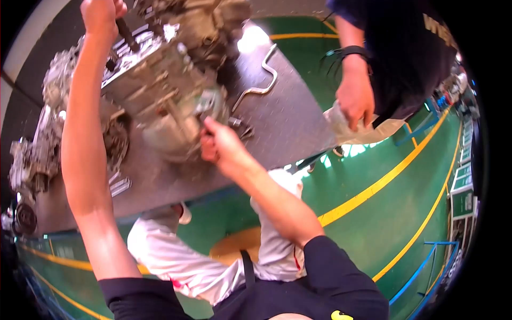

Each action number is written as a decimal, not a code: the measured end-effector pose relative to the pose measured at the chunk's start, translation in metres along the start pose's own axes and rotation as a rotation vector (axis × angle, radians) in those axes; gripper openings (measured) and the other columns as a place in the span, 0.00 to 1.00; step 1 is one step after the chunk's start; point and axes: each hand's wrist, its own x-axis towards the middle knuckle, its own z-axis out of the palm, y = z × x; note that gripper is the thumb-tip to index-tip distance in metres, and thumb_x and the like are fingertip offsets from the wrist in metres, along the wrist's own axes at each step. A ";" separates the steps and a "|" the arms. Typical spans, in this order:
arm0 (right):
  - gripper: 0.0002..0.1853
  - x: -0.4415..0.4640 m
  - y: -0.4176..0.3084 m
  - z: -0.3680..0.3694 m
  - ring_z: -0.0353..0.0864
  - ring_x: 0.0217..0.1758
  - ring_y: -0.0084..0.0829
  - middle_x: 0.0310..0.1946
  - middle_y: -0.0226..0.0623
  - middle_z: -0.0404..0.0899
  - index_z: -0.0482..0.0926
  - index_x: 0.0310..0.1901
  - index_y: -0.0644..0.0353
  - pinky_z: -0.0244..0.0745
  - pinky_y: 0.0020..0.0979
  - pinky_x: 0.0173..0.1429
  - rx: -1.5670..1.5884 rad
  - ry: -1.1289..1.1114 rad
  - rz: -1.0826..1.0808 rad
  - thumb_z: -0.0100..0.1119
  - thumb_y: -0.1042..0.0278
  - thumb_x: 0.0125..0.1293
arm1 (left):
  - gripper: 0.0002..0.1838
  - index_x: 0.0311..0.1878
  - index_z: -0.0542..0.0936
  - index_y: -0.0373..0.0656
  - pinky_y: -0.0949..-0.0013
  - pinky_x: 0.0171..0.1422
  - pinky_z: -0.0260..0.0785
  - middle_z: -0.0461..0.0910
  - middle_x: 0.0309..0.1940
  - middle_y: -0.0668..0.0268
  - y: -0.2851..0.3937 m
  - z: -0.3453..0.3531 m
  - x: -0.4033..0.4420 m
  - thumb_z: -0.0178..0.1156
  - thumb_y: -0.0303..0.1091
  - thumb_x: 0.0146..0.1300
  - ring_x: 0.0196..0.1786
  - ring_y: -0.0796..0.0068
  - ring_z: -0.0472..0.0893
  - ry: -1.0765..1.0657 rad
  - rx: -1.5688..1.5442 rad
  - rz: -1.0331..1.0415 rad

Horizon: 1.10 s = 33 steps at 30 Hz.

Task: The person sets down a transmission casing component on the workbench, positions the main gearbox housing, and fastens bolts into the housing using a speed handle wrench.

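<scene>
A metal transmission housing [160, 96] lies on the workbench in front of me, its right end slightly blurred. My left hand [102, 16] is up at the top left, its fingers closed round the upper end of a dark rod [127, 35] that stands against the far side of the housing. The rod's kind does not show. My right hand [224, 145] is at the near right end of the housing, fingers curled and thumb against the metal. Whatever those fingers hold is hidden. Beside that hand lies a small dark metal part [242, 128].
A bent metal bar [269, 77] lies on the grey workbench [288, 112]. More castings [32, 160] stand along the left. At the right, a co-worker's hand [354, 101] reaches to a pale sheet or bag [341, 130] at the bench corner. Yellow lines [373, 197] cross the green floor.
</scene>
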 end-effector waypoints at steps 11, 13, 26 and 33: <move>0.19 -0.012 -0.013 -0.006 0.57 0.15 0.16 0.16 0.23 0.65 0.72 0.30 0.57 0.50 0.23 0.20 -0.458 0.159 -0.380 0.47 0.52 0.76 | 0.11 0.23 0.61 0.45 0.69 0.25 0.47 0.48 0.14 0.73 0.092 -0.094 -0.156 0.47 0.34 0.59 0.18 0.77 0.48 0.299 -0.103 0.239; 0.19 -0.015 -0.013 0.005 0.55 0.15 0.15 0.16 0.22 0.64 0.73 0.30 0.58 0.49 0.22 0.21 -0.564 0.155 -0.491 0.49 0.53 0.76 | 0.12 0.24 0.59 0.47 0.69 0.24 0.45 0.45 0.15 0.74 0.095 -0.130 -0.183 0.48 0.38 0.59 0.17 0.77 0.47 0.359 -0.144 0.285; 0.25 -0.033 0.059 0.043 0.67 0.23 0.20 0.18 0.28 0.73 0.76 0.25 0.64 0.64 0.29 0.29 -0.836 -0.019 -0.507 0.52 0.51 0.74 | 0.05 0.27 0.64 0.46 0.72 0.20 0.43 0.48 0.12 0.76 0.034 -0.313 -0.292 0.45 0.34 0.57 0.13 0.79 0.45 0.734 -0.456 0.234; 0.19 -0.041 0.060 0.051 0.61 0.21 0.14 0.18 0.22 0.67 0.75 0.28 0.58 0.55 0.22 0.25 -0.780 -0.017 -0.403 0.54 0.54 0.74 | 0.06 0.26 0.65 0.46 0.70 0.20 0.44 0.48 0.11 0.75 -0.044 -0.342 -0.339 0.47 0.33 0.58 0.13 0.79 0.46 0.950 -0.829 0.032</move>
